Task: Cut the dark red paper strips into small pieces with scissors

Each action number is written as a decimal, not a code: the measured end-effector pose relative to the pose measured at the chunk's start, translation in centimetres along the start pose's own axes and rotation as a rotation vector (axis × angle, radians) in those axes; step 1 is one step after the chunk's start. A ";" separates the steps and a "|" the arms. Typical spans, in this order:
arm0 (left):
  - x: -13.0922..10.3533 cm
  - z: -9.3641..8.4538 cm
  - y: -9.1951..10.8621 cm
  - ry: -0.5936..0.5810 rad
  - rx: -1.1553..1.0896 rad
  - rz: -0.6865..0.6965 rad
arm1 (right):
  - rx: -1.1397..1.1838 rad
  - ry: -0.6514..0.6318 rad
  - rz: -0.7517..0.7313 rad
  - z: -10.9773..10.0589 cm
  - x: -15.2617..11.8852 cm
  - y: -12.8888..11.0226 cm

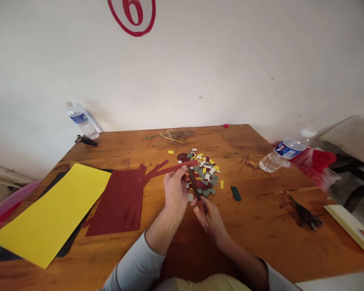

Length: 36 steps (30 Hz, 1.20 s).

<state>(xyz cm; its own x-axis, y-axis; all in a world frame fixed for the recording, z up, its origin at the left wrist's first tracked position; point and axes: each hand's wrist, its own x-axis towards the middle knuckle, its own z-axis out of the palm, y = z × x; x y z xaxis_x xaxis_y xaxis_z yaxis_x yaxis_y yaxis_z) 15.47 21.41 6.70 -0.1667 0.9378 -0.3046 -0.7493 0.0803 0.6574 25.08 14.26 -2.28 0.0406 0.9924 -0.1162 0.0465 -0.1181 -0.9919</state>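
Between its thumb and fingers my left hand (176,186) pinches a long maroon paper strip (160,171), whose short right end sticks out past the fingertips. My right hand (211,220) is closed on a pair of scissors (195,186), with the blades pointing up and away from me. The blades meet the strip just right of my left fingertips. Below and behind lies a pile of small cut paper pieces (204,174) in yellow, white, grey-green and maroon. Left of my hands, more maroon strips lie on a maroon sheet (113,202).
A yellow sheet (57,210) overlaps dark sheets at left. Two water bottles (82,121) stand near the table's sides. Thin wires (177,137) lie at the back. Black-handled tools, a dark green piece (235,193) and a white box (350,228) rest on the wooden table (248,246).
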 end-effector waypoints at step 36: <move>-0.1 0.1 0.1 0.016 0.009 -0.008 | -0.010 -0.040 0.022 -0.1 0.0 0.3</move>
<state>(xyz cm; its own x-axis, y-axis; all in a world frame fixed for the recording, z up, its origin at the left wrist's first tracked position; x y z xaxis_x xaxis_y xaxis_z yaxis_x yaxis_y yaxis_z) 15.49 21.40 6.88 -0.1711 0.9317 -0.3204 -0.7448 0.0906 0.6611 25.15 14.22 -2.54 0.0018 0.9901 -0.1403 0.0558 -0.1402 -0.9886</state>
